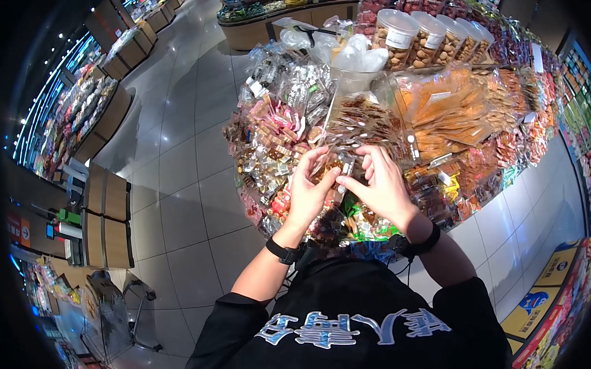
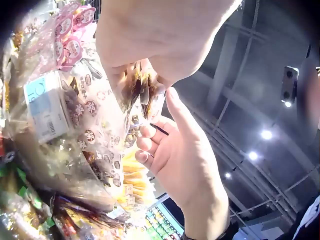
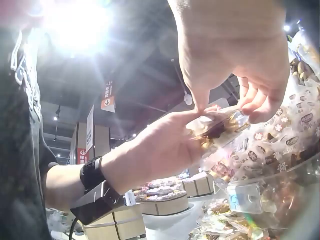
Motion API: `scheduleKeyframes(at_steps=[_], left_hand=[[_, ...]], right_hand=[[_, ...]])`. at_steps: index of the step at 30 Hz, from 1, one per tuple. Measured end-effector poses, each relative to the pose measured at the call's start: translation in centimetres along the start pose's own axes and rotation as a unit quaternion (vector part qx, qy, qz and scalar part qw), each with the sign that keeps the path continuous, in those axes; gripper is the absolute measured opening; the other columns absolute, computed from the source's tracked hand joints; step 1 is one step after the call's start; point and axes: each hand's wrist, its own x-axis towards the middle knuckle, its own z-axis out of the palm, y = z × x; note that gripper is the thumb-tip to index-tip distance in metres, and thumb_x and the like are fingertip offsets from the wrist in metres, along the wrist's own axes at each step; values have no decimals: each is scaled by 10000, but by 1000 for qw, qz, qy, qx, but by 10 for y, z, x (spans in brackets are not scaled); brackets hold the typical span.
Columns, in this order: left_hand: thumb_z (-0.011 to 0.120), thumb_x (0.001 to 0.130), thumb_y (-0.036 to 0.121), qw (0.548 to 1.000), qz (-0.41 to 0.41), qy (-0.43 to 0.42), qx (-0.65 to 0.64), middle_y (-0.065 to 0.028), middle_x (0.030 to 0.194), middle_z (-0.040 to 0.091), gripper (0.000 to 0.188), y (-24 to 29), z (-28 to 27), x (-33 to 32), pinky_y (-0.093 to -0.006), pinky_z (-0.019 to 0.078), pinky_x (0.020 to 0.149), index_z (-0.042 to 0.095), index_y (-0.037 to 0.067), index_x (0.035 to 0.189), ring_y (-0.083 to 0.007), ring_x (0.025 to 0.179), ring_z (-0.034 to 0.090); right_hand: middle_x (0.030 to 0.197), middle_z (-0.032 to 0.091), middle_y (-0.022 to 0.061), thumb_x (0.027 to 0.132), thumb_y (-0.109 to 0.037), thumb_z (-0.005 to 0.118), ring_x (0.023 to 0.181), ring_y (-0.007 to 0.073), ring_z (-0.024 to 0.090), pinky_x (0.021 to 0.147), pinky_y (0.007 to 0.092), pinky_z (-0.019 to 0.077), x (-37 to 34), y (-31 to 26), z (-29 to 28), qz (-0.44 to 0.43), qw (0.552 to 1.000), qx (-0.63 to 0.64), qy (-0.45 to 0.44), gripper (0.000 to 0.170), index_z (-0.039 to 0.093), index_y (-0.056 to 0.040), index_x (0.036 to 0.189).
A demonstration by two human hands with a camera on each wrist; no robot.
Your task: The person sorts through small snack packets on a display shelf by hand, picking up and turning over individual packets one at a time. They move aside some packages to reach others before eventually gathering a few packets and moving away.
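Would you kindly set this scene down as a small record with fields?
Place: shop with tiled floor
Left hand: holds a small clear packet
Right hand: holds the same packet
Packet contents: dark brown, not identifiable
Beyond hands: orange packets, clear tubs in a row
Clothing: black top with large characters

This was a shop: wrapped snacks [image 1: 365,121] lay heaped, nut tubs [image 1: 398,39] stood in a row, and display stands [image 1: 110,119] lined a tiled aisle [image 1: 179,214].
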Motion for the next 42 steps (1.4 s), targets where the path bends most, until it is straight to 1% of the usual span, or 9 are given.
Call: scheduleKeyframes(at_steps=[2, 5, 14, 21, 28, 32, 35, 39, 42], left_hand=[[688, 924, 40, 998, 43, 16, 31, -104, 1283, 597, 425, 0, 10, 1, -351, 420, 1090, 539, 0, 1320, -191, 1240, 549], [655, 938, 29, 1000, 15, 18, -11, -106, 1299, 588, 407, -6, 17, 3, -357, 403, 1105, 535, 3, 1327, -193, 1261, 533], [538, 985, -4, 997, -5, -39, -65, -131, 1396, 540, 436, -12, 13, 9, -359, 349, 1152, 458, 17, 1412, -211, 1358, 469], [643, 971, 74, 986, -101, -102, -88, -65, 1256, 648, 341, -16, -6, 19, -303, 437, 1048, 592, 16, 1303, -141, 1188, 581], [667, 926, 67, 948, -163, -274, 14, -2, 1117, 655, 280, -3, -10, 27, -244, 483, 867, 636, 16, 1200, -74, 1020, 586], [619, 863, -26, 936, -140, -322, 33, -5, 1088, 647, 318, -15, -11, 32, -257, 504, 822, 624, 10, 1178, -78, 961, 594], [653, 849, -46, 948, -125, -292, 6, -22, 1079, 646, 351, -18, -8, 31, -259, 514, 836, 587, 18, 1187, -85, 962, 611], [728, 880, -19, 951, -200, -199, -128, -64, 1130, 667, 399, -16, -5, 30, -278, 541, 868, 541, 12, 1231, -113, 1004, 650], [742, 901, 35, 930, -241, -236, -148, -25, 1065, 659, 343, -21, 0, 25, -228, 495, 820, 559, 13, 1190, -62, 929, 610]], right_hand=[[779, 619, 126, 805, -309, 850, 703, 258, 676, 634, 364, 539, -3, 9, 10, 9, 1000, 19, 13, 635, 483, 5, 1217], [727, 603, 105, 809, -273, 853, 609, 218, 639, 585, 364, 530, -4, 22, 25, -6, 990, 133, 53, 640, 471, 12, 1236], [910, 663, 71, 874, 48, 630, 772, 117, 633, 694, 270, 527, -7, 39, 35, 36, 938, 346, 4, 477, 525, 35, 1339], [958, 705, 35, 971, -15, 614, 787, 74, 622, 696, 246, 508, 4, 48, 9, 87, 907, 405, -73, 210, 656, 45, 1168], [836, 640, 60, 873, -82, 750, 735, 157, 630, 707, 280, 500, 7, 39, -5, 6, 993, 115, -24, 166, 714, -24, 1024], [890, 603, 83, 819, -102, 794, 766, 204, 634, 702, 315, 512, 11, 43, 0, -163, 982, 57, 78, 191, 700, -38, 973], [881, 607, 88, 836, -104, 778, 750, 239, 635, 694, 345, 515, 10, 36, -1, -51, 988, 139, 33, 159, 692, -30, 947], [824, 612, 112, 889, -94, 723, 731, 245, 639, 669, 349, 502, 10, 48, -3, -64, 996, 65, 21, 131, 675, -11, 979], [801, 617, 121, 910, -119, 716, 707, 234, 632, 655, 352, 493, 10, 51, 3, -38, 994, 84, 59, 137, 640, -5, 919]])
